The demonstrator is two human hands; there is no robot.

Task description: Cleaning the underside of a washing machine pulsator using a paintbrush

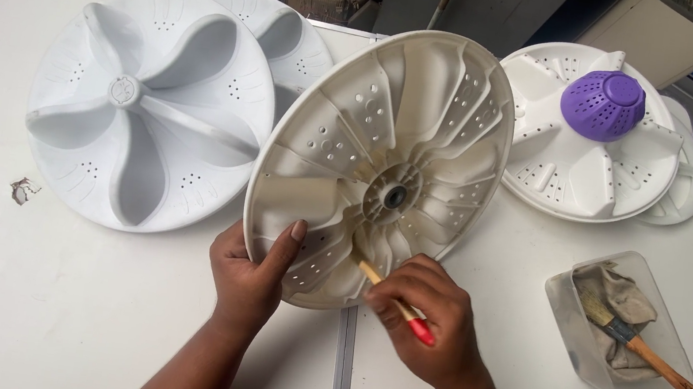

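The person's left hand [251, 276] is gripping the lower left rim of a round, cream-white plastic washing-machine pulsator disc with raised ribs and small holes [387, 160], thumb lying across its ribbed face and fingers hidden behind the edge, and is holding it tilted up off the white folding table [20, 303] near the table's middle, its dark hub facing the camera. The right hand [428, 321] is clenched around a small paintbrush with a pale wooden handle and red tip [403, 305], the bristle end pressing against the lower part of the disc's face just beside the left thumb, the red tip sticking out below the knuckles. To the left, a larger white plastic pulsator with smooth curved fins [144, 105] is lying flat on the table, partly overlapping another white disc [300, 41] behind it. To the right, a white finned pulsator carrying a purple perforated dome cap [604, 104] is resting on one more white disc [692, 182], and the held disc's rim is overlapping its left edge in this view. Near the table's right front corner, a clear plastic tub [618, 333] is holding a grey crumpled rag [618, 302] and a second wooden-handled brush with a red tip [655, 356], well apart from both hands
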